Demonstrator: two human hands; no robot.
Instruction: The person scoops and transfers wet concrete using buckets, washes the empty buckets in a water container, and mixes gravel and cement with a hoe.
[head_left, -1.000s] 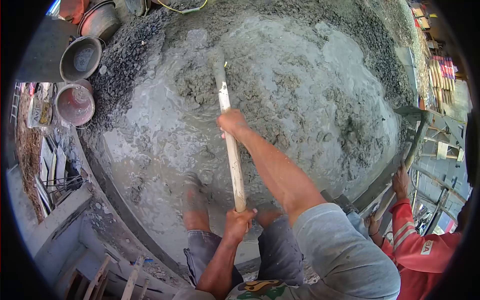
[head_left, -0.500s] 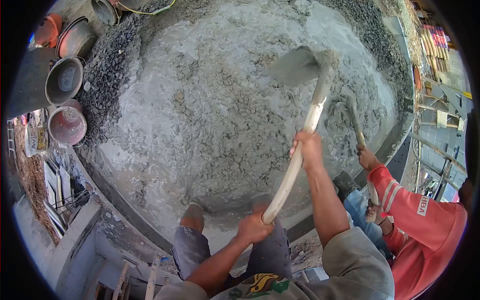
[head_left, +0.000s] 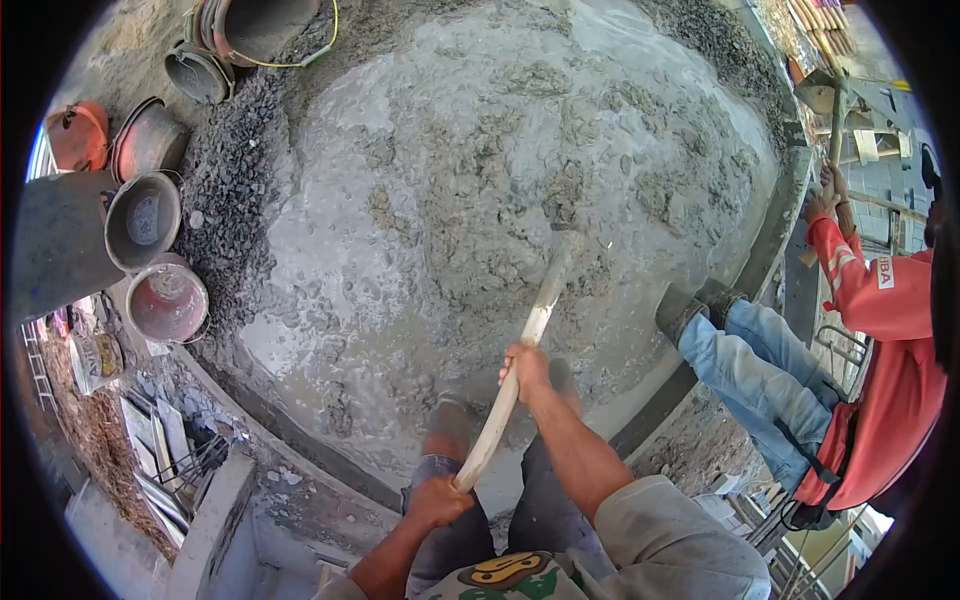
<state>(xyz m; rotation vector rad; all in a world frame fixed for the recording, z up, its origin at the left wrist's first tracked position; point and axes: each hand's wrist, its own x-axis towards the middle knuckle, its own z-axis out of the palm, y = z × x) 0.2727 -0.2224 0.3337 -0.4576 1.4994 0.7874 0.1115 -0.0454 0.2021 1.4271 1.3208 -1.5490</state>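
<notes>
My left hand (head_left: 441,501) is closed around the butt end of a hoe's wooden handle, close to my legs. Farther up the same hoe (head_left: 541,314), my right hand (head_left: 527,371) wraps the shaft. The handle slants away from me and slightly right. Its metal blade is hidden, sunk in the wet concrete mix (head_left: 420,250) in front of me. My lower legs stand in the mix at its near edge.
Dark gravel (head_left: 235,190) borders the mix on the left, beside several buckets, including a pinkish one (head_left: 167,300). A co-worker in a red top (head_left: 885,300) stands at right, holding another hoe (head_left: 837,120) upright. A low curb (head_left: 290,455) rims the mix.
My hoe has come down from above the mix into it, and both hands have moved lower and left. The co-worker's hoe has lifted out of the mix and swung up to the right.
</notes>
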